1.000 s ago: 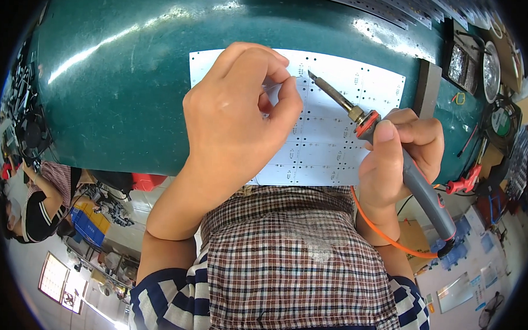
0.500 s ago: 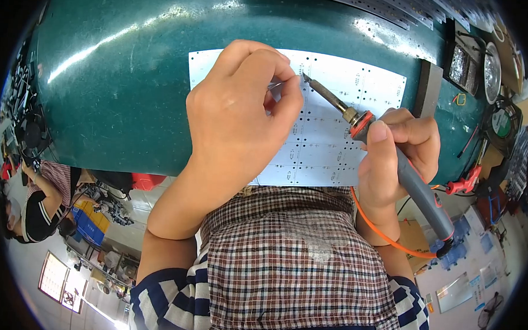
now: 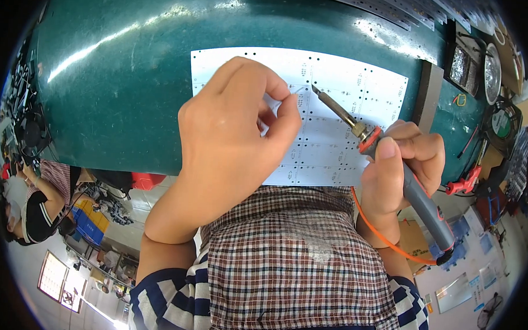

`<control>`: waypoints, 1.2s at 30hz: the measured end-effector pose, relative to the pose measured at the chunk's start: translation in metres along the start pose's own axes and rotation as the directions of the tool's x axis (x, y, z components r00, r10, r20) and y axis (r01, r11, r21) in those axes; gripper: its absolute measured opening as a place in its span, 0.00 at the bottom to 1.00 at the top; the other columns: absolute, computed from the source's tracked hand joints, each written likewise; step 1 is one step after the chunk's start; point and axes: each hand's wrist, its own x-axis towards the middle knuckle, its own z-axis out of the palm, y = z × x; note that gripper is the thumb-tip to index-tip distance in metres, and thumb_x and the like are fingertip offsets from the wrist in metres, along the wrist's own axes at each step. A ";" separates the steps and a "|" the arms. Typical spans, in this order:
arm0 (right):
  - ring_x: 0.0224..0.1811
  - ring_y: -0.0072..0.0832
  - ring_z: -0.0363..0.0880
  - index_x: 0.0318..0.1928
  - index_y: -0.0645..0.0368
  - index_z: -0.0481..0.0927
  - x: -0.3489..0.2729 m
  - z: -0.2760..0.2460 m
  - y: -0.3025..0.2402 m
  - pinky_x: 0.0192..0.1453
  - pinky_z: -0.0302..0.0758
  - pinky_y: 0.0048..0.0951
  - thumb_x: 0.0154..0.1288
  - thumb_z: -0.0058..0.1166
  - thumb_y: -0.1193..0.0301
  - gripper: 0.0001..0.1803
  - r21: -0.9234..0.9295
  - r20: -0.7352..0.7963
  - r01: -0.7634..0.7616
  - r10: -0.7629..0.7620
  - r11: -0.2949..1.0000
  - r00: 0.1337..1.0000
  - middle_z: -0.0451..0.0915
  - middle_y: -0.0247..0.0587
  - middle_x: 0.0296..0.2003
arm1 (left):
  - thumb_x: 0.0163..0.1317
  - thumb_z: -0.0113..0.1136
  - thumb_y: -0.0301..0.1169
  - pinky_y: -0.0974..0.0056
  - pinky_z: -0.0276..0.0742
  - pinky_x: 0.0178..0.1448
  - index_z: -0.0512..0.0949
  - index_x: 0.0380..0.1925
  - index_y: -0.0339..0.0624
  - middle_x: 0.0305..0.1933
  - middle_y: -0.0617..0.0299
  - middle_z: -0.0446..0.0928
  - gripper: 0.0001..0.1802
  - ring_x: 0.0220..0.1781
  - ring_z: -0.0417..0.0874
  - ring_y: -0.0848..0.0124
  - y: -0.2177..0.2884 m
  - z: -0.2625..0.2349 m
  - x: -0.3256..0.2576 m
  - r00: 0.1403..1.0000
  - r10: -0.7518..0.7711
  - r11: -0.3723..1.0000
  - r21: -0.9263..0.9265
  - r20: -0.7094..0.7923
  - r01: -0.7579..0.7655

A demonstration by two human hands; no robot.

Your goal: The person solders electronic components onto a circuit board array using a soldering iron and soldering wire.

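Note:
A white circuit board panel [image 3: 335,129] with rows of small marks and dark holes lies flat on the green table [image 3: 126,102]. My right hand [image 3: 386,175] is closed around the grey and red handle of a soldering iron [image 3: 428,208]. Its dark tip points up and left, over the upper middle of the panel. Above the panel's left half, my left hand [image 3: 230,120] pinches a thin silvery solder wire [image 3: 300,89] between thumb and forefinger. The wire's end pokes out toward the iron's tip, a small gap from it. My left hand covers part of the panel.
A dark bar [image 3: 429,95] stands right of the panel, with a black metal tray [image 3: 462,61] and a fan [image 3: 502,127] beyond. More board panels [image 3: 368,8] lie along the far edge. An orange cord [image 3: 372,230] hangs below the iron. Another person [image 3: 41,206] works at far left.
The iron and my right hand have shifted slightly right and toward me. My left hand has drawn a little left and nearer, so more of the panel's top shows.

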 end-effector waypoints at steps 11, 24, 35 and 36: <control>0.18 0.16 0.64 0.32 0.60 0.66 -0.015 0.005 0.004 0.22 0.59 0.20 0.59 0.59 0.80 0.13 -0.008 0.019 0.017 -0.017 1.000 1.000 0.72 0.36 0.19 | 0.50 0.65 0.16 0.77 0.66 0.22 0.76 0.27 0.35 0.41 0.60 0.80 0.07 0.22 0.77 0.82 -0.004 0.009 -0.010 0.999 0.043 0.999 -0.013 -0.032 -0.044; 0.16 0.15 0.63 0.31 0.60 0.66 -0.019 0.004 0.006 0.18 0.56 0.19 0.58 0.60 0.80 0.13 -0.019 0.010 0.021 -0.021 1.000 1.000 0.73 0.37 0.18 | 0.50 0.66 0.17 0.76 0.69 0.23 0.78 0.27 0.34 0.42 0.60 0.78 0.06 0.22 0.78 0.80 -0.005 0.013 -0.011 0.999 0.035 0.999 0.007 -0.014 -0.035; 0.16 0.16 0.67 0.31 0.61 0.66 -0.020 0.005 0.004 0.18 0.59 0.19 0.55 0.61 0.81 0.13 -0.025 0.018 0.057 -0.056 0.998 0.998 0.73 0.39 0.18 | 0.48 0.65 0.16 0.75 0.74 0.27 0.78 0.28 0.35 0.43 0.60 0.78 0.07 0.27 0.82 0.76 -0.004 0.010 -0.011 0.999 0.036 0.999 0.011 0.030 -0.036; 0.16 0.16 0.67 0.31 0.61 0.66 -0.020 0.005 0.004 0.18 0.59 0.19 0.55 0.61 0.81 0.13 -0.024 0.017 0.061 -0.060 0.998 0.998 0.73 0.39 0.19 | 0.48 0.64 0.16 0.74 0.75 0.27 0.78 0.28 0.35 0.43 0.60 0.78 0.07 0.27 0.82 0.76 -0.004 0.010 -0.011 0.999 0.035 0.999 0.014 0.031 -0.036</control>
